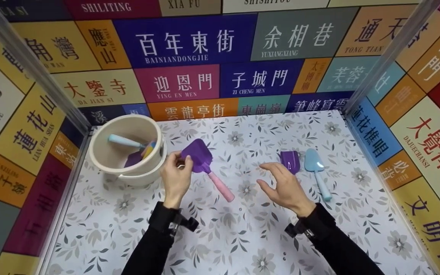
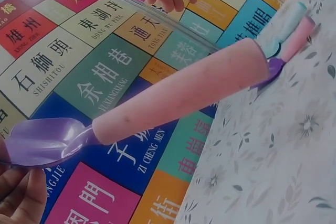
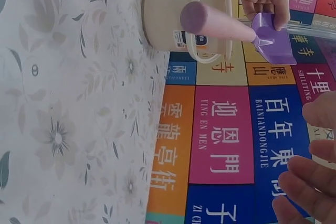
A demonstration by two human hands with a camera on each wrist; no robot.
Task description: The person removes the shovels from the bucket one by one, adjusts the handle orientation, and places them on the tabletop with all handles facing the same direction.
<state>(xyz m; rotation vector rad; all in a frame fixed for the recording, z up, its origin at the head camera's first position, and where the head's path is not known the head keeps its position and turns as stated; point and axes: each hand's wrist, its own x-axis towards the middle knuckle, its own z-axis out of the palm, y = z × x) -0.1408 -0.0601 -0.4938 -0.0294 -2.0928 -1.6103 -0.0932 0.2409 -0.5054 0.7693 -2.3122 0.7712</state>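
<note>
My left hand pinches the edge of the blade of a toy shovel, purple with a pink handle. That handle slants up off the table and points away from the hand. My right hand is held over the table with fingers spread and nothing in its grasp. Beyond its fingers lies a second purple shovel, whose pink handle appears in the left wrist view but is hidden by the hand in the head view. A light blue trowel lies just right of it.
A cream bucket stands at the back left, close to my left hand. Inside it are a light blue handle, a purple piece and a yellow piece. Walls with printed signs enclose the flower-patterned table.
</note>
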